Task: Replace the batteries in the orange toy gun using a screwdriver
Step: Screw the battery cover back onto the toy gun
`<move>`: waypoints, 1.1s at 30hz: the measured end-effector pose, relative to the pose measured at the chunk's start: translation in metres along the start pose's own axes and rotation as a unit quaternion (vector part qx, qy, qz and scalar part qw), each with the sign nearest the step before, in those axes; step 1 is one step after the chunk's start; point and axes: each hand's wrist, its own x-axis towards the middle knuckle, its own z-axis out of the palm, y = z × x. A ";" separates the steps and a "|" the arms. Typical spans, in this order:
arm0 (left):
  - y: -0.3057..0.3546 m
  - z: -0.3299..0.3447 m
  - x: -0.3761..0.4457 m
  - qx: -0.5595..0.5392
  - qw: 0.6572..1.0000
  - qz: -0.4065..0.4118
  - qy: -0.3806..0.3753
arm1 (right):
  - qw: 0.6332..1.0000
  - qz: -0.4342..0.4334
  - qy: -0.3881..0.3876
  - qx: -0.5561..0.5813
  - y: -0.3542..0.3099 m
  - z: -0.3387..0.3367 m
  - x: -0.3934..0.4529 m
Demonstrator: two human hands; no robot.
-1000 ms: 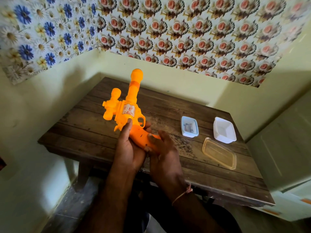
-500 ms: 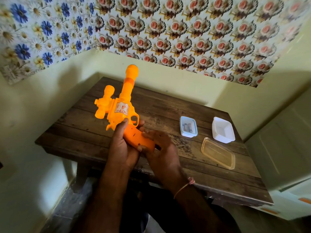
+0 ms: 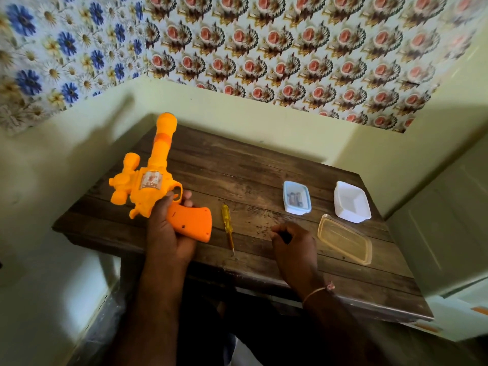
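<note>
The left hand (image 3: pixel 169 233) holds the orange toy gun (image 3: pixel 158 186) by its handle, above the left side of the wooden table (image 3: pixel 237 165). The right hand (image 3: pixel 293 241) rests on the table with fingers curled, holding nothing. The yellow screwdriver (image 3: pixel 227 224) lies between the hands. Batteries (image 3: pixel 295 198) sit in a small box (image 3: pixel 296 197).

An empty white tub (image 3: pixel 351 202) and a clear, seemingly upturned lid (image 3: pixel 345 239) sit on the wooden table (image 3: pixel 237 170).
</note>
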 end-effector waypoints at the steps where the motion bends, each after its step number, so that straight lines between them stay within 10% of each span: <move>1: -0.001 0.002 -0.001 -0.001 1.000 -0.004 -0.009 | 1.000 0.017 0.002 -0.011 0.004 -0.004 0.002; 33: -0.018 0.021 -0.013 -0.016 0.996 -0.056 -0.060 | 0.933 -0.075 -0.064 -0.346 0.013 -0.023 0.060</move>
